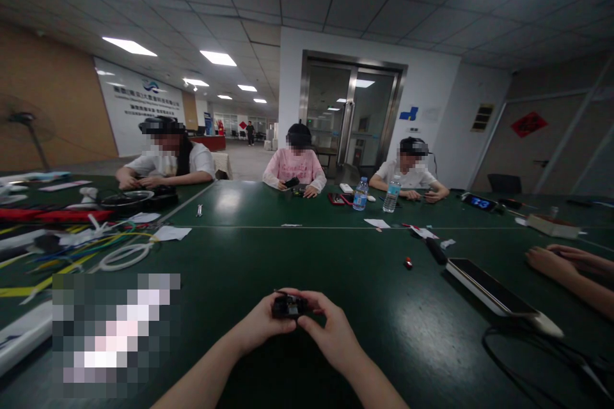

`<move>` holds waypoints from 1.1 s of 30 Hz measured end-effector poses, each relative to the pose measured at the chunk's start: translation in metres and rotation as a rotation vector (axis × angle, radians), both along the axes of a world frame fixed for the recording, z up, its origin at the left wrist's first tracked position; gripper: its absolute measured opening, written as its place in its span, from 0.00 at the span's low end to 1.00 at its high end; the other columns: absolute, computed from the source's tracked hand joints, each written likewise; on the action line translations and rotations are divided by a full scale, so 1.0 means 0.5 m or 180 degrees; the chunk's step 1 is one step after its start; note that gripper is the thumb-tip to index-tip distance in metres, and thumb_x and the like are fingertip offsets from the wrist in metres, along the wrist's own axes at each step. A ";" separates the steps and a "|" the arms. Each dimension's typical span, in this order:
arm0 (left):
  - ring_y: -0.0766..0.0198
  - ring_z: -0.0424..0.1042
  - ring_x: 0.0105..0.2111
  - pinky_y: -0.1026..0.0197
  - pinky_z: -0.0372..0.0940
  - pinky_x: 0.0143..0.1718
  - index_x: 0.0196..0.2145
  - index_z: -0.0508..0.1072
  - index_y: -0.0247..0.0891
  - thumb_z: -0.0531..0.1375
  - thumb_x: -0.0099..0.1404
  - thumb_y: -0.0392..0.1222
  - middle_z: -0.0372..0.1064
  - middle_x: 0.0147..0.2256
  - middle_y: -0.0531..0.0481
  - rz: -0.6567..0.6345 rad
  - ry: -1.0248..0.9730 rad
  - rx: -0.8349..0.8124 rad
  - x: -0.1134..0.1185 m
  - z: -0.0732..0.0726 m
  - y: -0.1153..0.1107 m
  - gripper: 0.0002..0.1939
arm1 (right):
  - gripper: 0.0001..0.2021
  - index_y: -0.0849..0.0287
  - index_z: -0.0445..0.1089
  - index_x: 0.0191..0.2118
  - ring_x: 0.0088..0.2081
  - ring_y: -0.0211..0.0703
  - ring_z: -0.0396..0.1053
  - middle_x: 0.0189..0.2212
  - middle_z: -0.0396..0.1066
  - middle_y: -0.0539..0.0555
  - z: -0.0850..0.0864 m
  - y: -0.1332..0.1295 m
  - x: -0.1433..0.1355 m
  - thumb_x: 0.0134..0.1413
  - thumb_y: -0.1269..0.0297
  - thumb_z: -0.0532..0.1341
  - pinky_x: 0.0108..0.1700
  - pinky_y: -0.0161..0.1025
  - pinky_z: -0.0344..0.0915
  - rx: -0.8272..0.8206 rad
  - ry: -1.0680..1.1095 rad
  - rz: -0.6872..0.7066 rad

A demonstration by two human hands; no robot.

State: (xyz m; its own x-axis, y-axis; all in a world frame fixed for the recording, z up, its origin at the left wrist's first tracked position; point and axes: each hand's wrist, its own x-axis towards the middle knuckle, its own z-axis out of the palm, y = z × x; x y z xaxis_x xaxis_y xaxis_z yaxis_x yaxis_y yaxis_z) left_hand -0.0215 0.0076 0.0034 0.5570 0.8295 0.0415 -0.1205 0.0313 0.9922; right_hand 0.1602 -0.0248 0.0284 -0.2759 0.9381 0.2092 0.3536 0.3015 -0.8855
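Between my two hands, just above the dark green table [201, 294], is a small black device [289, 307] with a lighter patch on the side facing me. Its exact kind does not show. My left hand [263, 321] is closed on its left end, thumb below and fingers behind. From the other side my right hand [329, 326] grips the right end between thumb and fingers. Part of the device's back is hidden by the fingers.
Coiled white cable [125, 257] and coloured wires lie left. Bottles [361, 195] stand beyond the middle. A small red item [408, 262], a dark-topped slab [489, 287] and a black cable [532, 370] are right. A co-worker's hands [561, 262] rest far right; three people sit opposite.
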 end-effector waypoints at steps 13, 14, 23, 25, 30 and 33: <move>0.57 0.65 0.48 0.49 0.54 0.52 0.45 0.63 0.42 0.64 0.51 0.36 0.68 0.45 0.49 -0.0094 -0.0052 0.0012 -0.002 -0.001 0.002 0.23 | 0.16 0.51 0.66 0.46 0.44 0.44 0.66 0.42 0.70 0.49 -0.002 -0.001 -0.001 0.49 0.67 0.58 0.49 0.43 0.60 0.0049 -0.0096 -0.0030; 0.57 0.65 0.48 0.49 0.54 0.52 0.45 0.63 0.41 0.64 0.51 0.36 0.68 0.45 0.49 -0.0094 -0.0043 0.0014 -0.002 -0.001 0.002 0.23 | 0.16 0.51 0.66 0.46 0.45 0.44 0.66 0.42 0.70 0.49 0.000 -0.002 -0.001 0.49 0.67 0.58 0.49 0.43 0.60 0.0049 -0.0096 -0.0022; 0.56 0.66 0.47 0.49 0.54 0.51 0.44 0.64 0.41 0.63 0.51 0.36 0.69 0.44 0.48 -0.0035 0.0090 0.0090 0.001 0.009 -0.002 0.21 | 0.15 0.52 0.67 0.45 0.44 0.45 0.67 0.41 0.70 0.50 -0.004 0.000 -0.001 0.48 0.66 0.59 0.48 0.43 0.61 0.0032 -0.0081 -0.0037; 0.56 0.66 0.47 0.49 0.55 0.51 0.44 0.65 0.41 0.63 0.51 0.36 0.69 0.44 0.48 0.0007 0.0075 0.0065 0.002 0.010 -0.003 0.21 | 0.15 0.52 0.66 0.45 0.44 0.45 0.66 0.42 0.70 0.50 -0.005 0.001 0.000 0.49 0.66 0.59 0.48 0.42 0.61 0.0030 -0.0088 -0.0025; 0.57 0.67 0.45 0.49 0.56 0.50 0.45 0.63 0.43 0.65 0.48 0.37 0.68 0.44 0.48 -0.0048 -0.0204 -0.0177 0.003 0.008 -0.003 0.26 | 0.15 0.52 0.66 0.46 0.44 0.44 0.66 0.42 0.70 0.50 -0.013 0.007 0.006 0.50 0.66 0.57 0.48 0.42 0.62 0.0101 -0.0101 -0.0107; 0.57 0.67 0.44 0.49 0.56 0.49 0.43 0.64 0.43 0.66 0.47 0.39 0.69 0.43 0.49 -0.0008 -0.0314 -0.0216 0.005 0.005 -0.001 0.25 | 0.15 0.52 0.65 0.46 0.44 0.43 0.67 0.41 0.70 0.50 -0.019 0.011 0.009 0.50 0.65 0.58 0.48 0.42 0.62 0.0165 -0.0079 -0.0155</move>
